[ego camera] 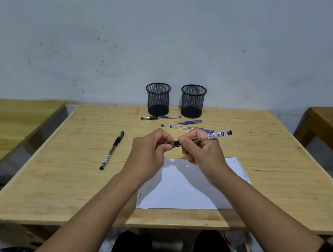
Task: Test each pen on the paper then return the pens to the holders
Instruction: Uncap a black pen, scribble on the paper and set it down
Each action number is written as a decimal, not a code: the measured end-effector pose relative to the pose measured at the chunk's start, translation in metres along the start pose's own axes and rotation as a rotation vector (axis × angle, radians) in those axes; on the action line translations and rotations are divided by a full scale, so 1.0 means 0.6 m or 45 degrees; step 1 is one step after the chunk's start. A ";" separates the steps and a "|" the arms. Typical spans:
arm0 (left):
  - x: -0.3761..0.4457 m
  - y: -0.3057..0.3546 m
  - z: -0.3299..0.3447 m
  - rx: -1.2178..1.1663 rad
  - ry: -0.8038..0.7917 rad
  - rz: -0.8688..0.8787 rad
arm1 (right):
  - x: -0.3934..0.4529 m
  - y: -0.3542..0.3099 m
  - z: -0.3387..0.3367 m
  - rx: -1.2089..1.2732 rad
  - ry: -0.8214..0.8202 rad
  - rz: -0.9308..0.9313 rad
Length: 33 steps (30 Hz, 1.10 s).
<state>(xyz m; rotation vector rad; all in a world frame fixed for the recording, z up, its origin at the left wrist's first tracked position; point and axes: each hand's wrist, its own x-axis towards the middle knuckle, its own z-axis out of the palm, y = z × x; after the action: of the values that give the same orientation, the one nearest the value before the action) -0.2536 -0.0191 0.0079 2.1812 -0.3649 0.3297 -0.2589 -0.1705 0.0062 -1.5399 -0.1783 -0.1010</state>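
Observation:
Both hands hold one clear black-ink pen (210, 136) level above the white paper (188, 187). My right hand (200, 149) grips the barrel, whose end sticks out to the right. My left hand (153, 145) pinches the black cap end. Two black mesh holders, the left holder (158, 99) and the right holder (193, 100), stand upright at the back of the table with no pens visible in them. Loose on the table lie a black pen at the left (112, 150), a black pen by the holders (160, 117) and two blue pens (181, 123) (190, 128).
The wooden table (64, 177) stands against a grey wall. Another wooden surface (7, 122) lies to the left and a wooden bench (332, 129) to the right. My knees show below the table's front edge.

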 end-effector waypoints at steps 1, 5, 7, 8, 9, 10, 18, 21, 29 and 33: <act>-0.005 0.000 -0.002 -0.011 0.004 -0.009 | -0.002 0.001 0.001 -0.007 -0.026 -0.018; -0.015 0.004 -0.013 -0.011 -0.040 -0.011 | -0.002 -0.005 0.000 -0.064 -0.120 -0.020; -0.009 0.005 -0.026 0.025 -0.054 -0.024 | 0.002 -0.018 -0.004 0.002 -0.146 -0.020; -0.004 0.004 -0.035 0.045 -0.048 -0.039 | 0.005 -0.025 -0.008 0.104 -0.133 -0.019; 0.001 0.001 -0.045 0.063 -0.036 -0.060 | 0.007 -0.030 -0.013 0.203 -0.109 -0.018; 0.005 -0.001 -0.056 0.071 -0.019 -0.080 | 0.007 -0.035 -0.018 0.249 -0.088 -0.018; 0.019 0.009 -0.080 -0.405 0.043 -0.161 | -0.026 -0.023 0.016 -0.129 -0.203 0.050; 0.013 0.016 -0.064 -0.395 0.018 -0.157 | -0.021 -0.022 0.038 -0.100 -0.161 0.066; 0.021 -0.042 -0.102 0.157 0.228 -0.216 | 0.008 -0.003 0.095 0.000 -0.111 0.173; 0.020 -0.145 -0.135 0.498 0.170 -0.422 | 0.039 0.024 0.140 -0.028 -0.086 0.278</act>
<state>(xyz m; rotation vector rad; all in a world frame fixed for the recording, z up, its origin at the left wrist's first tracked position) -0.2187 0.0944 -0.0038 2.5323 0.1513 0.3818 -0.2373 -0.0849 -0.0022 -1.5758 -0.0618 0.1220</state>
